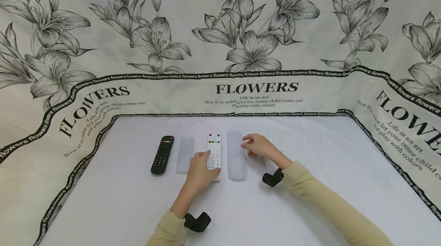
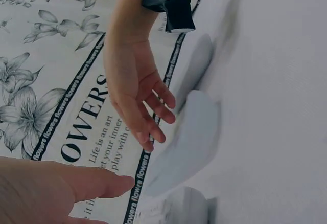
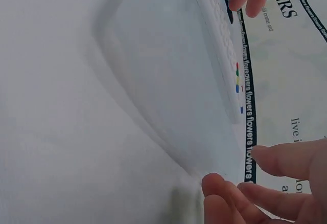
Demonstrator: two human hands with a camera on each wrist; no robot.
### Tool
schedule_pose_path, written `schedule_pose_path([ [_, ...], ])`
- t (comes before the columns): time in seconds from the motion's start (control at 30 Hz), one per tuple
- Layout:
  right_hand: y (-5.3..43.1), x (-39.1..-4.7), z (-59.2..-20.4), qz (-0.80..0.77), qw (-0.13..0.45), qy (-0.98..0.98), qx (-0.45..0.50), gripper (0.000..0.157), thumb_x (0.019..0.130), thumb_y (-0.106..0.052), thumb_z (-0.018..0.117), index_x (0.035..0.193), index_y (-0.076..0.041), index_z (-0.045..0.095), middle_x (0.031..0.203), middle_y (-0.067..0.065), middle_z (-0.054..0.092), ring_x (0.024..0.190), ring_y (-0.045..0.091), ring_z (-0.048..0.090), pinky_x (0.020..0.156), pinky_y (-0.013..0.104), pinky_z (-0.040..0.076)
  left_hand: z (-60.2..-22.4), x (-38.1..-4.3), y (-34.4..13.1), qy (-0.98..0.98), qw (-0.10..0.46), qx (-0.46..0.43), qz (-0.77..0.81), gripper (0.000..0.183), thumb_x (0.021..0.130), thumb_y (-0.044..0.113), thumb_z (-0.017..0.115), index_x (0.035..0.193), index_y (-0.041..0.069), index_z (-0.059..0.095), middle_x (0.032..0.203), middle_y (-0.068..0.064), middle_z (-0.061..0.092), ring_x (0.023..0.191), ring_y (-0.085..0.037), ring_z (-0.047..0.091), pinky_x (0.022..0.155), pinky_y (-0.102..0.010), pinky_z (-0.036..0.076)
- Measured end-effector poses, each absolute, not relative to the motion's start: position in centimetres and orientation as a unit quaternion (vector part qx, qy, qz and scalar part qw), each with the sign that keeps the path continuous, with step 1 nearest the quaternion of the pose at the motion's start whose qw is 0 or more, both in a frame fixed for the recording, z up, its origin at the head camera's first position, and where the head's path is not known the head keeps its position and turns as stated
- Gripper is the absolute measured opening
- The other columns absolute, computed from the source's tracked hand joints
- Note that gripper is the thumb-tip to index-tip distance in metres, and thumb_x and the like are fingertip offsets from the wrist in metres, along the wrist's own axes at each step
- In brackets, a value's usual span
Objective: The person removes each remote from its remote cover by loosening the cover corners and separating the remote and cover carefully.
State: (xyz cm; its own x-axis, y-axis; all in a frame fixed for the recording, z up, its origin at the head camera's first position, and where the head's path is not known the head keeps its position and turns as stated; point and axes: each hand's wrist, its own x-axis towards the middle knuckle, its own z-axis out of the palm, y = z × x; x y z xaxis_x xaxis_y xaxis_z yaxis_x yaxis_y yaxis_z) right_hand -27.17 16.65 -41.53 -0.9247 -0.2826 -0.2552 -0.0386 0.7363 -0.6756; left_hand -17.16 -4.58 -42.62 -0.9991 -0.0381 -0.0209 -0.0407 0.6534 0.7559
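Over the lower half of a white remote control (image 1: 214,148) is my left hand (image 1: 200,169), thumb and fingers spread apart across it. In the left wrist view an extended finger (image 2: 110,183) of that hand stands above the remote's end. A long translucent pale sleeve (image 1: 236,158) lies flat just right of the white remote. Beside the sleeve's upper right edge is my right hand (image 1: 258,145), its fingers loosely bent with nothing seen between them. In the right wrist view its fingertips (image 3: 213,183) are close to the sleeve's end; contact is unclear.
A black remote control (image 1: 162,155) lies at the left, beside a shorter translucent sleeve (image 1: 186,154). Another pale, flat item (image 1: 271,142) is partly hidden behind the right hand. Flower-printed cloth (image 1: 255,96) rises behind the white table (image 1: 262,215).
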Motion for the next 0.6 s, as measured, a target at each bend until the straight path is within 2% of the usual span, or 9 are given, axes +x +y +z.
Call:
schedule_pose_path([
  [0.13, 17.4, -27.2, -40.5, -0.357, 0.163, 0.913, -0.112, 0.042, 0.097, -0.019, 0.054, 0.134, 0.001, 0.051, 0.115, 0.020, 0.062, 0.079, 0.021, 0.067, 0.066, 0.032, 0.056, -41.8, -17.5, -4.1, 0.897, -0.019, -0.007, 0.442, 0.059, 0.083, 0.017, 0.072, 0.136, 0.000, 0.050, 0.135, -0.025, 0.049, 0.122, -0.040, 0.046, 0.099, -0.053, 0.043],
  [0.3, 19.1, -26.8, -39.6, -0.384, 0.126, 0.902, -0.153, 0.041, 0.098, -0.016, 0.052, 0.135, 0.002, 0.050, 0.121, 0.024, 0.060, 0.091, 0.031, 0.067, 0.067, 0.034, 0.056, -40.9, -18.1, -3.0, 0.875, -0.033, 0.035, 0.481, 0.052, 0.086, 0.013, 0.067, 0.135, 0.002, 0.052, 0.132, -0.022, 0.054, 0.117, -0.038, 0.054, 0.094, -0.052, 0.047],
  [0.43, 20.5, -26.5, -39.2, -0.422, 0.056, 0.888, -0.174, 0.041, 0.096, -0.011, 0.054, 0.136, -0.001, 0.049, 0.119, 0.025, 0.061, 0.094, 0.034, 0.065, 0.067, 0.033, 0.056, -40.8, -18.7, -1.4, 0.854, -0.042, 0.055, 0.516, 0.046, 0.088, 0.009, 0.063, 0.133, 0.002, 0.054, 0.128, -0.016, 0.060, 0.108, -0.030, 0.061, 0.085, -0.041, 0.051],
  [0.6, 22.3, -26.3, -39.5, -0.459, -0.045, 0.867, -0.187, 0.046, 0.096, -0.006, 0.053, 0.141, -0.005, 0.043, 0.118, 0.025, 0.062, 0.093, 0.028, 0.066, 0.066, 0.031, 0.057, -40.8, -19.4, 1.0, 0.832, -0.030, 0.062, 0.551, 0.044, 0.089, 0.008, 0.060, 0.132, 0.001, 0.054, 0.126, -0.015, 0.063, 0.103, -0.026, 0.064, 0.078, -0.030, 0.053],
])
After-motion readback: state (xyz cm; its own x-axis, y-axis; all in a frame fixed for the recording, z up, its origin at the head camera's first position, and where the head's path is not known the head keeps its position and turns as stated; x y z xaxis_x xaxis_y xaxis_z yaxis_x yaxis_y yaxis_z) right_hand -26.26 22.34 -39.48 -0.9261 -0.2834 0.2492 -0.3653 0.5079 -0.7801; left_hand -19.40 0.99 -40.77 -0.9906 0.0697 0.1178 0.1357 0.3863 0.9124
